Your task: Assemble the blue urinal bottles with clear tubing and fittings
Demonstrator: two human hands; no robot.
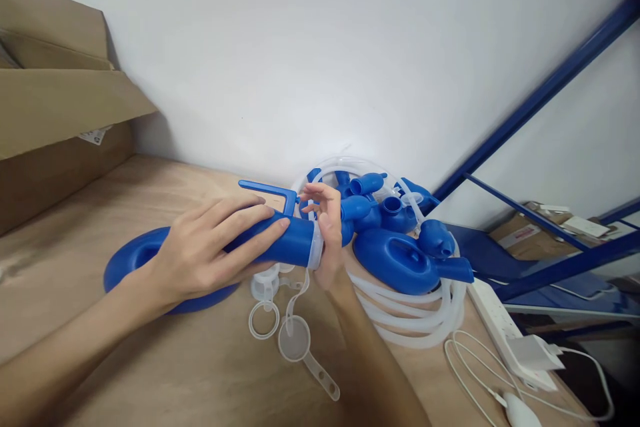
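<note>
A blue plastic urinal bottle (299,244) lies on its side on the wooden table, its neck pointing right. My left hand (210,247) is wrapped over the neck and steadies it. Around the bottle's mouth sits a translucent cap ring (315,247), with my right hand (327,233) pressed against it, fingers curled upward and partly hidden. From the ring a strap runs down to a round translucent cap (295,339) with a holed tab. Just above the neck is a blue handle-like bracket (289,198). Another translucent cap (265,285) with a ring lies below the bottle.
To the right, another blue urinal bottle (395,263) and several blue spouted fittings (369,184) lie among coiled clear hose (415,333). A power strip (493,310) with cables is at the table's right edge, beside a blue metal rack (540,93). An open cardboard box (60,107) stands left.
</note>
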